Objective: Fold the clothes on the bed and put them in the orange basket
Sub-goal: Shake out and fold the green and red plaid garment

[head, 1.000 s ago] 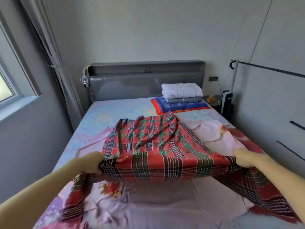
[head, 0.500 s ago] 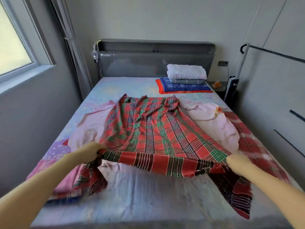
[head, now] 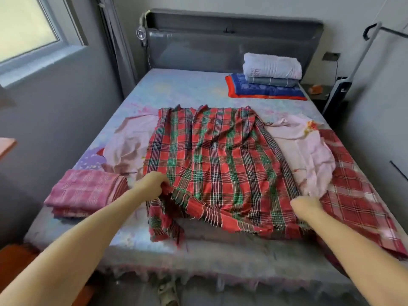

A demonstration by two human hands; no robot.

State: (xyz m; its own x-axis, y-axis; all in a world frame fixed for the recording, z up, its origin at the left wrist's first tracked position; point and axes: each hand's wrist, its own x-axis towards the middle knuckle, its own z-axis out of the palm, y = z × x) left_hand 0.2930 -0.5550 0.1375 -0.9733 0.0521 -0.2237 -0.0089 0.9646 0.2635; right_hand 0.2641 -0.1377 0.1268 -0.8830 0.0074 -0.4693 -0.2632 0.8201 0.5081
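Status: early. One item looks done, a folded pink checked cloth (head: 88, 193) lying on the bed (head: 176, 89) just outboard of the left hand (head: 152, 184). Nothing visibly in a basket. An orange shape (head: 15, 259) under the left forearm may be the basket, can't confirm.

In work: the red-and-green plaid woven cloth (head: 220, 164), spread flat and running away from both hands toward the headboard, near edge bunched. Left hand pinches its near-left corner, fingers curled into the fabric. Right hand (head: 305, 205) sits at the near-right edge; fingers hidden, so I can't tell whether it grips.

Left to fold, by my count:
- 1 plaid cloth (no fold made yet)
- 1 red-and-white checked cloth (head: 353, 195), outboard of the right hand
- pale pink crumpled fabric (head: 309, 155) beyond the right hand, more showing beyond the left; one piece or two, unclear

Far past both hands: a stack of 3 folded textiles (head: 271, 78), white, grey, blue-and-orange. Probably bedding, not task items.
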